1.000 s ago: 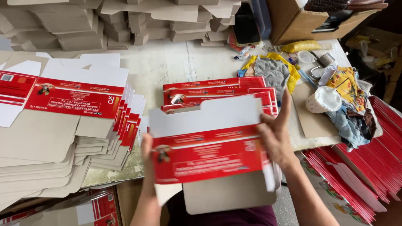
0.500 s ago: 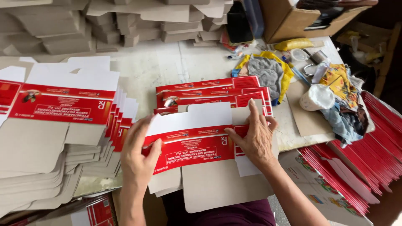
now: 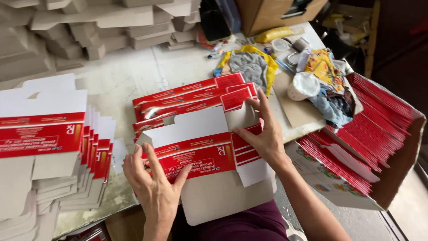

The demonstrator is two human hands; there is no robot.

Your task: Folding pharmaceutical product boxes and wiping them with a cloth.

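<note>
Two bare hands press on one flat red-and-white carton blank (image 3: 200,156) at the table's near edge. The left hand (image 3: 154,183) lies on its left end, fingers spread. The right hand (image 3: 263,134) rests on its right end, fingers spread, thumb on a red flap. Just beyond lies a small stack of folded red cartons (image 3: 191,96). A fanned stack of blanks (image 3: 53,147) sits left; a box of red blanks (image 3: 374,134) stands right.

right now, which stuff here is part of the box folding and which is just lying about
In hand:
left hand and right hand pressing the red and white carton blank
folded red cartons behind it
stack of flat blanks at left
box of red blanks at right

Lying about:
grey and yellow cloth
white cup
patterned rags
brown cardboard box
</note>
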